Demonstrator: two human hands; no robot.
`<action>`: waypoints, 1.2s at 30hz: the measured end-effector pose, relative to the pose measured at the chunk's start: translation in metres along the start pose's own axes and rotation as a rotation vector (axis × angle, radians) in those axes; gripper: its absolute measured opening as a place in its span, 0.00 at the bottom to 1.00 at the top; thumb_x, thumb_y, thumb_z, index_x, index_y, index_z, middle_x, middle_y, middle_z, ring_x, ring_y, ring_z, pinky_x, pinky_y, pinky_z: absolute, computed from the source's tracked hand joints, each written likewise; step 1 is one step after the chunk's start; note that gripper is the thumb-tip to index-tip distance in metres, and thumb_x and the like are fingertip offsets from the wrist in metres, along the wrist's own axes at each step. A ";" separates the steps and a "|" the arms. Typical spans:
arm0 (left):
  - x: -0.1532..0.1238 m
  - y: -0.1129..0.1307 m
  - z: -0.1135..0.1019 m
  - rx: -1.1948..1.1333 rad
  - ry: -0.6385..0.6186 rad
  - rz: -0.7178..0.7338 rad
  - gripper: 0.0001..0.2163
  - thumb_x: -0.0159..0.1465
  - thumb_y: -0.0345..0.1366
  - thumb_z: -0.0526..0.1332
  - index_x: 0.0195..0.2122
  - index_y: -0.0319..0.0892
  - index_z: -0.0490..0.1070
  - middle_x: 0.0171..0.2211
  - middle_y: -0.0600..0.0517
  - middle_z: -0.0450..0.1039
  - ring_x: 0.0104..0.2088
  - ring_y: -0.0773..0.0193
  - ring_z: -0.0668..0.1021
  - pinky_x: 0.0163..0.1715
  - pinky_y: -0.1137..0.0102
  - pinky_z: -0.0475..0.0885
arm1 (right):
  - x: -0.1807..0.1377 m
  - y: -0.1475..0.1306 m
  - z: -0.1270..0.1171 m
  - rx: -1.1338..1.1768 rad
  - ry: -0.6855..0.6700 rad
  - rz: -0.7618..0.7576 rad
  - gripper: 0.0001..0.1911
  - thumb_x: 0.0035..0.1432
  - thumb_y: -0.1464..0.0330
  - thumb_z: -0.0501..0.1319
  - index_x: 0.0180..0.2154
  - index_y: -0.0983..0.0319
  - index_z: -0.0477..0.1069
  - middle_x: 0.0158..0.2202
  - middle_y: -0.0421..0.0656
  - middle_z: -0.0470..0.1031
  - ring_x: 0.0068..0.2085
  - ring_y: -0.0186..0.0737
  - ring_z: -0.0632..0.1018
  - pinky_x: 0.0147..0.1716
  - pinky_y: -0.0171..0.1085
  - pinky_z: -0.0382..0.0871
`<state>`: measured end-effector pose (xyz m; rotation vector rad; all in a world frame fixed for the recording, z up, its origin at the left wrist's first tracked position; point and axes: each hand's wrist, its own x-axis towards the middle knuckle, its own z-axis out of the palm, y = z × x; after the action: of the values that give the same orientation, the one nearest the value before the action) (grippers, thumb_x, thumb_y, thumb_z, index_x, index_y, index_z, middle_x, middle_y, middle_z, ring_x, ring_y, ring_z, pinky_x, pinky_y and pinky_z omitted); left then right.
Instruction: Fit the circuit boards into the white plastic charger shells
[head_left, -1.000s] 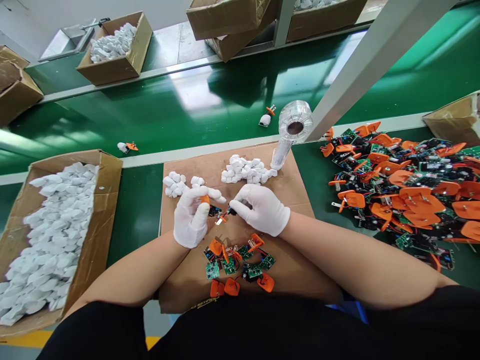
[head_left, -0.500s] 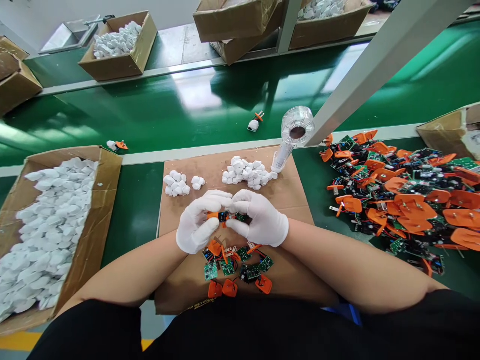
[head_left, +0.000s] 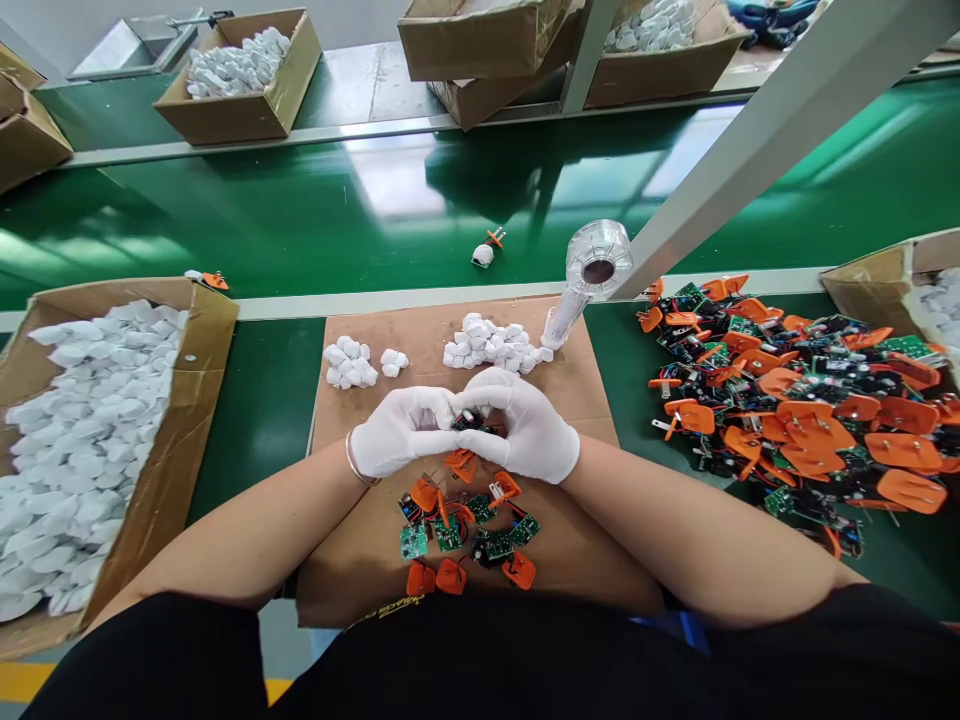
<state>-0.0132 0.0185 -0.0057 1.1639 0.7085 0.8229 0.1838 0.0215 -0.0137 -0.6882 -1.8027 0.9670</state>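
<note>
Both my hands wear white gloves and meet above the cardboard sheet (head_left: 352, 560). Between their fingertips is a small circuit board (head_left: 471, 420), partly covered by the gloves. My left hand (head_left: 405, 432) pinches its left side; my right hand (head_left: 525, 425) curls round its right side. An orange plug plate (head_left: 460, 465) shows just under the fingers, seemingly wired to this board. Nearer my body lies a loose group of green circuit boards (head_left: 448, 535) with orange plug plates (head_left: 451, 577). Beyond the hands sit small piles of white lumps (head_left: 349, 362), (head_left: 495, 345).
At left stands a carton (head_left: 214, 400) of white pieces. A heap of orange plugs and boards (head_left: 814, 430) covers the right side. A clear plastic fan-like object (head_left: 598, 250) stands by a slanted metal post (head_left: 720, 140). Behind runs a green belt (head_left: 300, 230) carrying a plug assembly (head_left: 484, 255).
My hands have drawn closer round the board, and the orange plate now hangs below the fingers. On the belt, the plug assemblies have shifted left. My view has tilted slightly.
</note>
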 end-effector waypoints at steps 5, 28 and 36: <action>0.002 -0.002 -0.004 -0.047 0.074 -0.053 0.13 0.50 0.29 0.74 0.20 0.36 0.69 0.35 0.48 0.75 0.32 0.66 0.77 0.31 0.72 0.74 | 0.000 0.008 0.000 0.056 0.030 0.071 0.13 0.58 0.68 0.64 0.46 0.60 0.75 0.39 0.46 0.75 0.41 0.42 0.77 0.44 0.45 0.73; 0.002 -0.007 -0.012 -0.111 0.102 0.079 0.15 0.51 0.28 0.73 0.40 0.43 0.76 0.38 0.49 0.76 0.32 0.63 0.80 0.33 0.67 0.77 | 0.004 0.010 0.005 0.702 0.167 0.618 0.22 0.50 0.60 0.72 0.47 0.61 0.78 0.39 0.44 0.82 0.28 0.34 0.80 0.30 0.38 0.80; 0.002 -0.008 -0.018 -0.021 0.189 0.092 0.17 0.51 0.28 0.73 0.42 0.42 0.77 0.38 0.48 0.79 0.32 0.63 0.80 0.34 0.68 0.77 | 0.003 0.004 0.003 0.804 0.176 0.583 0.23 0.54 0.62 0.71 0.52 0.58 0.77 0.48 0.44 0.81 0.45 0.43 0.83 0.55 0.49 0.76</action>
<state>-0.0256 0.0278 -0.0185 1.1160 0.8039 1.0249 0.1799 0.0253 -0.0160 -0.7418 -0.9151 1.8049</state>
